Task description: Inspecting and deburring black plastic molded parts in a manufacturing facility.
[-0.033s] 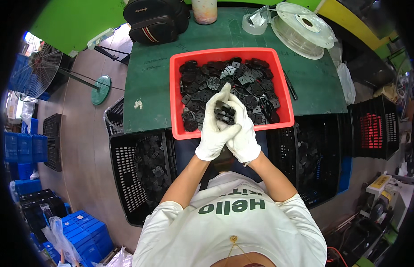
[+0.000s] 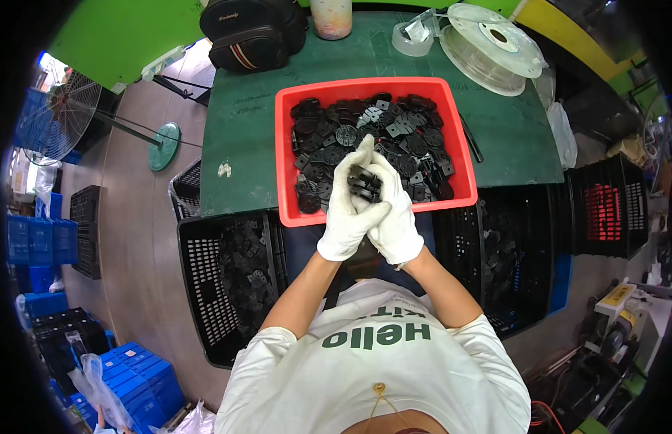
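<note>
Both my hands wear white gloves and come together over the near edge of a red plastic bin [image 2: 284, 166]. Between the palms they clasp a few small black plastic parts [image 2: 365, 184], whose edges show in the gap between the hands. My left hand [image 2: 343, 220] curls round them from the left, its thumb reaching across toward the other palm. From the right, my right hand [image 2: 398, 220] wraps the same parts, fingers pressed against the left fingertips. Beneath and beyond lies a heap of similar black plastic pieces [image 2: 404, 130], some round, some with flat tabs. How many parts I hold is hidden.
The bin stands on a green table [image 2: 242, 159]. Black crates [image 2: 206, 289] with more black parts stand below, left and right. A dark bag [image 2: 253, 36], a tape roll [image 2: 412, 43] and a large white spool [image 2: 495, 43] sit at the back. A black pen-like stick [image 2: 472, 141] lies right of the bin.
</note>
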Demonstrator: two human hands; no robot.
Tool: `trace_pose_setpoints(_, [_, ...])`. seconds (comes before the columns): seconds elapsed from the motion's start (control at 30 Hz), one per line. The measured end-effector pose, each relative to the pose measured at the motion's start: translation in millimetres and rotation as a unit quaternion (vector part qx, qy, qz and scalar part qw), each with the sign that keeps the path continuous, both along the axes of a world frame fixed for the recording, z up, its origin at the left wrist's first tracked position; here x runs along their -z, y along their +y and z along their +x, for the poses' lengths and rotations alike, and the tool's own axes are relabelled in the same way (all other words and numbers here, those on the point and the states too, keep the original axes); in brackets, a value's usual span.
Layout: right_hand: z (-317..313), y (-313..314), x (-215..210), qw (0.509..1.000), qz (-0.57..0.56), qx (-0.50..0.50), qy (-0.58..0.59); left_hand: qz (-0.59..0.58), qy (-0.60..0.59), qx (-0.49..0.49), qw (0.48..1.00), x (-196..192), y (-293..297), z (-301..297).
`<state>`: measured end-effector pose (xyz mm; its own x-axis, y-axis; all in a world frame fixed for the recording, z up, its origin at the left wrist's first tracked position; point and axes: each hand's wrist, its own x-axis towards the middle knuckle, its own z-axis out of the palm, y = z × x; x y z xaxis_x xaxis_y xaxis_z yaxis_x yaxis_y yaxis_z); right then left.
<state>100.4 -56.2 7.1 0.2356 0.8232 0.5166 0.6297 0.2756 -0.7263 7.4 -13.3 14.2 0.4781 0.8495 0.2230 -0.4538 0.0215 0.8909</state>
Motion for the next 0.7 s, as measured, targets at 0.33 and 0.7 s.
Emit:
trace_pose_setpoints(0.33, [4, -8, 1, 1.000, 0.007, 0.003, -0.001, 0.021, -0.026, 0.020, 0.999, 10, -3, 5])
trace_pose_setpoints(0.7, [10, -23, -4, 0.994, -0.006, 0.075, -0.075, 0.006, -0.033, 0.058, 0.998, 9, -10, 12])
